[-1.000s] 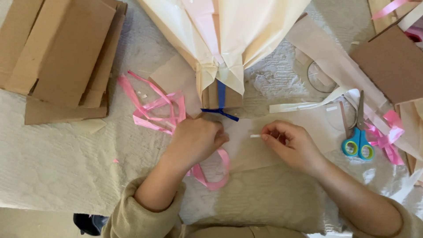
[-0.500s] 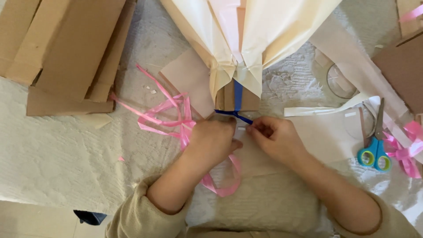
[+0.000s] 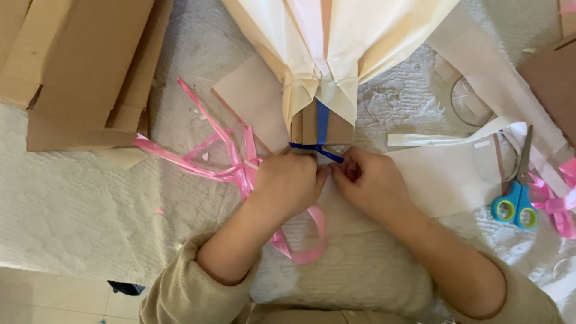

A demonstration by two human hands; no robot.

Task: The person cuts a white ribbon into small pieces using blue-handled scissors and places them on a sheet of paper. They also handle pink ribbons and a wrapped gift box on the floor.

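Observation:
A cream and pale pink paper wrap [image 3: 336,42] fans out at the top, gathered above a brown cardboard base [image 3: 312,123]. A blue ribbon [image 3: 322,129] runs down the base and crosses it at the bottom. My left hand [image 3: 288,183] and my right hand [image 3: 369,183] meet just below the base, fingers pinched at the blue ribbon's ends. A pink ribbon [image 3: 222,159] lies bunched to the left and loops under my left wrist. What the fingertips grip is partly hidden.
Flat brown cardboard pieces [image 3: 78,66] are stacked at the top left. Blue-handled scissors [image 3: 517,201] lie at the right beside more pink ribbon [image 3: 558,204] and paper sheets [image 3: 444,174]. A clear tape roll [image 3: 474,102] sits upper right. All rests on a white textured cloth [image 3: 78,204].
My right hand has moved left from near the scissors to meet my left hand at the blue ribbon. The view has shifted closer to the wrap.

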